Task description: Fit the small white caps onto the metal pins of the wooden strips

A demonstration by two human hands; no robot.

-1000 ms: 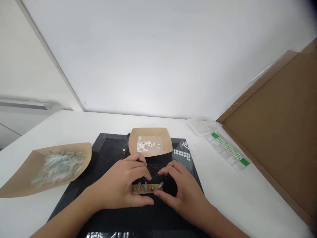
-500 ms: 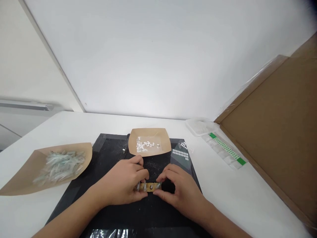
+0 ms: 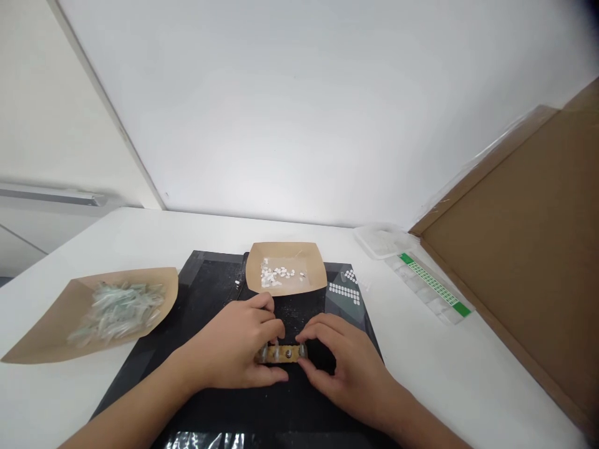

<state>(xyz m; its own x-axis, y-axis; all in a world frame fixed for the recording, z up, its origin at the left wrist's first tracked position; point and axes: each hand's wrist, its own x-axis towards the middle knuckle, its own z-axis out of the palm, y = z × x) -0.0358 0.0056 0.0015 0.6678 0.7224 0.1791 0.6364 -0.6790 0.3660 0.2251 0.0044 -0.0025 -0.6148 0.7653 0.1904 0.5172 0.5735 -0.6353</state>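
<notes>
A short yellow-brown strip (image 3: 282, 354) lies on the black mat, with small clear pieces along it and a round dark spot near its middle. My left hand (image 3: 236, 346) is closed over the strip's left end, thumb along the near side and fingers on the far side. Its fingers partly cover the clear pieces there. At the right end, my right hand (image 3: 349, 362) pinches a small clear tube-like piece (image 3: 302, 350) between thumb and forefinger. That piece stands roughly upright on the strip; its lower end is too small to make out.
Behind the hands, a brown paper tray (image 3: 318, 268) holds small white bits. A larger paper tray (image 3: 51, 321) at left holds many clear, greenish pieces. White dot stickers (image 3: 345, 292) lie on the black mat (image 3: 201, 280). A green-and-white strip (image 3: 435, 284), plastic tub (image 3: 381, 240) and cardboard (image 3: 528, 249) are at right.
The clear piece in my right hand has gone from tilted to about upright at the strip's right end. My left hand stays at the left end. The whole view has shifted slightly.
</notes>
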